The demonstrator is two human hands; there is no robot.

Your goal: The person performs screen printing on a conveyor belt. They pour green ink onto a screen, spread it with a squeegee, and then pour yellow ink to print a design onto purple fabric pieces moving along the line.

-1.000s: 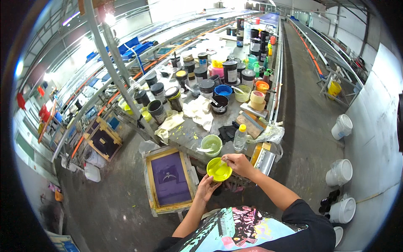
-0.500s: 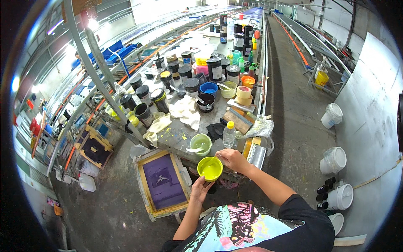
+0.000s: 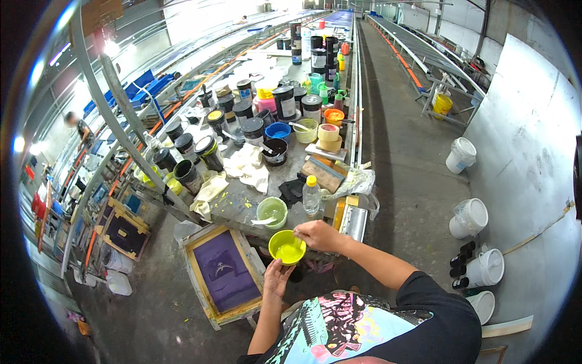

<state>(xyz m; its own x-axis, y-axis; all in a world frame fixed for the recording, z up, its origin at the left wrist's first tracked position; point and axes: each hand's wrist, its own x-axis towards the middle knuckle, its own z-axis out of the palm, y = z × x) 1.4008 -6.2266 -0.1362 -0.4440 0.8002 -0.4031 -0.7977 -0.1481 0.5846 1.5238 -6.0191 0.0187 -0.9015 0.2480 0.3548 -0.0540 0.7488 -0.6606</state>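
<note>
The scene has slid leftward in view since the earlier frame. Left hand (image 3: 276, 277): clasps the yellow bowl (image 3: 279, 258) at the surface's (image 3: 282, 173) near edge. Right hand (image 3: 319, 235), nearer the stirrer (image 3: 297, 242): grip pinches it; long axis dips leftward into the bowl.

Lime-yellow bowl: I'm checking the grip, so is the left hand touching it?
Touching: the head view shows the left hand holding the lime-yellow bowl, thumb against its near side.
</note>
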